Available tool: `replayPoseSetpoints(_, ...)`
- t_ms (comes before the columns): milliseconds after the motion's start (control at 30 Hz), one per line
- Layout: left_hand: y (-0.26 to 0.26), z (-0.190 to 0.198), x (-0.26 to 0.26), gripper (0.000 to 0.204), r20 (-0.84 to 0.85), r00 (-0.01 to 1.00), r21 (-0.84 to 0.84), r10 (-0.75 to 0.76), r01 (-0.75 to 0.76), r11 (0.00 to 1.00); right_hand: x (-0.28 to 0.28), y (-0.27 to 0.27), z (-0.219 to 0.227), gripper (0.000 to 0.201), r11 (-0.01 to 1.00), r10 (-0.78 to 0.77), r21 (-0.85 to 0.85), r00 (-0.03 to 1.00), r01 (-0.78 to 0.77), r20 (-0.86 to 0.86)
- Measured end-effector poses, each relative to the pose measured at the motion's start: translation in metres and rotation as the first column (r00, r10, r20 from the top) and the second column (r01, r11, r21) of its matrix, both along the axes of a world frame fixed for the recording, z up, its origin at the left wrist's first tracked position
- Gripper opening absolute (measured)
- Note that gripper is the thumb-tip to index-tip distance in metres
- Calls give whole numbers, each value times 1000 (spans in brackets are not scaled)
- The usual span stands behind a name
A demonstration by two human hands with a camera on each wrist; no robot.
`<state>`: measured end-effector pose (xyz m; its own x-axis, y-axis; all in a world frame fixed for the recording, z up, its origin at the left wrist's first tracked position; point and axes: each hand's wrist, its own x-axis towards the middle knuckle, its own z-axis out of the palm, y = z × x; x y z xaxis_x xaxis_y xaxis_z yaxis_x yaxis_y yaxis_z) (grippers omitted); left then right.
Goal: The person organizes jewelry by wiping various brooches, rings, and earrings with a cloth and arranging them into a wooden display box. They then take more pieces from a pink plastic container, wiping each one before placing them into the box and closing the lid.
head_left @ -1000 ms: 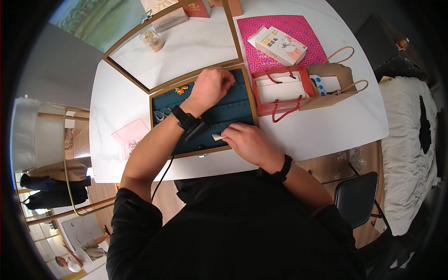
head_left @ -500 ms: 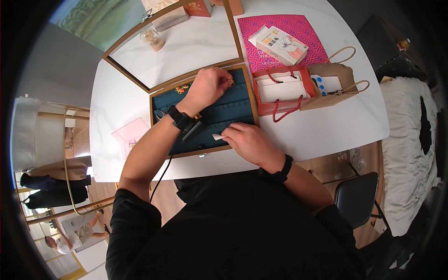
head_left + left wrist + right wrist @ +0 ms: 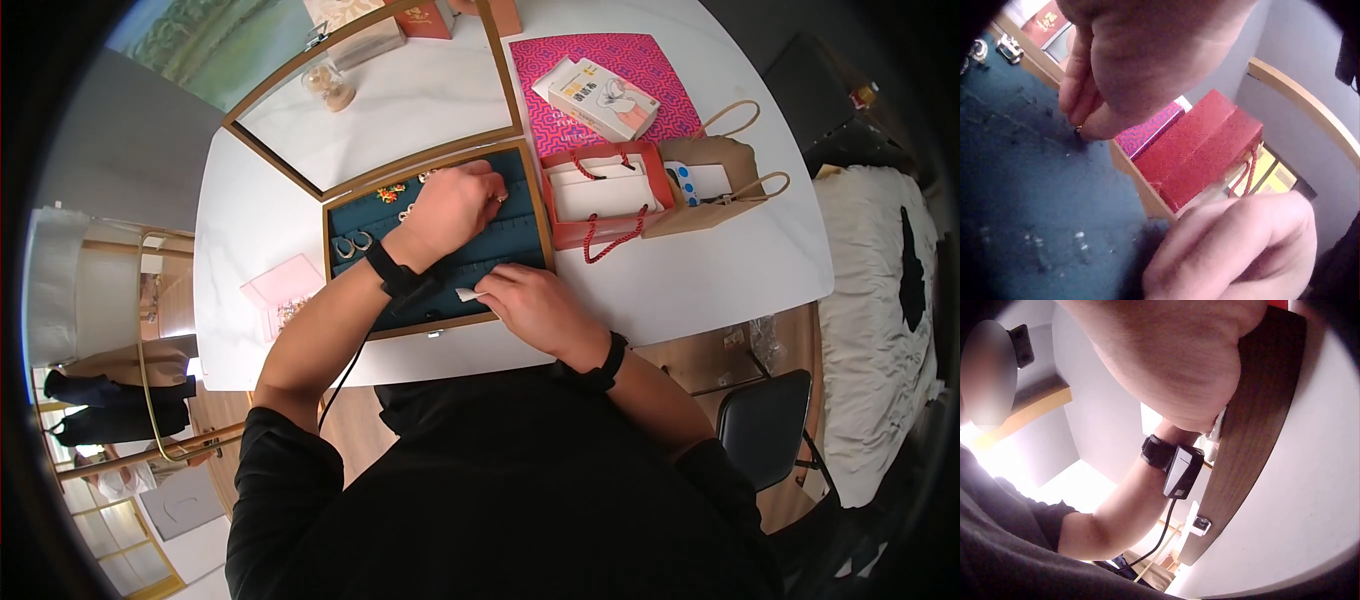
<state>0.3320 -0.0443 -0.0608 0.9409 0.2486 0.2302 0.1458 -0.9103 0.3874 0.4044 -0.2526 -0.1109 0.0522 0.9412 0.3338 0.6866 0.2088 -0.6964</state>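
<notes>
In the head view my left hand [image 3: 455, 212] is over the upper right of a wooden box [image 3: 548, 236] with dark teal lining. Its thumb and fingers pinch a tiny gold-coloured piece [image 3: 1077, 130] at the lining, seen in the left wrist view. My right hand [image 3: 545, 312] rests at the box's front right edge and pinches a small white cloth [image 3: 467, 294]. Hoop earrings [image 3: 354, 244] and a red, green and yellow piece [image 3: 390, 193] lie in the box; other small jewellery is partly hidden by my left hand.
The box's glass lid [image 3: 512, 90] stands raised behind. Right of the box are a red gift bag [image 3: 610, 228], a brown paper bag [image 3: 722, 160] and a white carton [image 3: 605, 98] on a pink patterned sheet [image 3: 680, 85]. A pink case [image 3: 275, 280] lies left.
My left hand has shifted slightly toward the front of the box, uncovering jewellery in the back row and middle. The right hand stays put with the white cloth. A person in the background has moved.
</notes>
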Motion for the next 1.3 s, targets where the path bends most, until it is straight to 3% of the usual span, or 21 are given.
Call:
replayPoseSetpoints(67,-4,0,-1,14,-92,995,211,-45,63,976,0,0,-2,10,1000,-2,7,1000,2,5)
replayPoseSetpoints(100,-4,1,-2,14,-91,995,211,-43,62,975,0,0,-3,10,1000,-2,12,1000,2,8)
replayPoseSetpoints(200,-3,2,-2,11,-92,995,90,-32,40,995,0,1,-2,10,1000,-3,14,1000,3,5)
replayPoseSetpoints(267,1,-1,-2,14,27,999,1,-42,42,999,0,0,-1,10,1000,-3,11,1000,3,0)
replayPoseSetpoints(400,5,-8,1,23,-15,1000,-36,11,-12,999,0,1,-2,10,1000,0,31,1000,0,2)
replayPoseSetpoints(467,5,-10,3,31,-8,994,-211,113,-112,971,0,1,-2,10,1000,2,31,1000,-2,3)
replayPoseSetpoints(1300,9,-2,4,35,-91,989,-234,120,-138,962,0,1,-1,10,1000,-1,29,1000,2,-7)
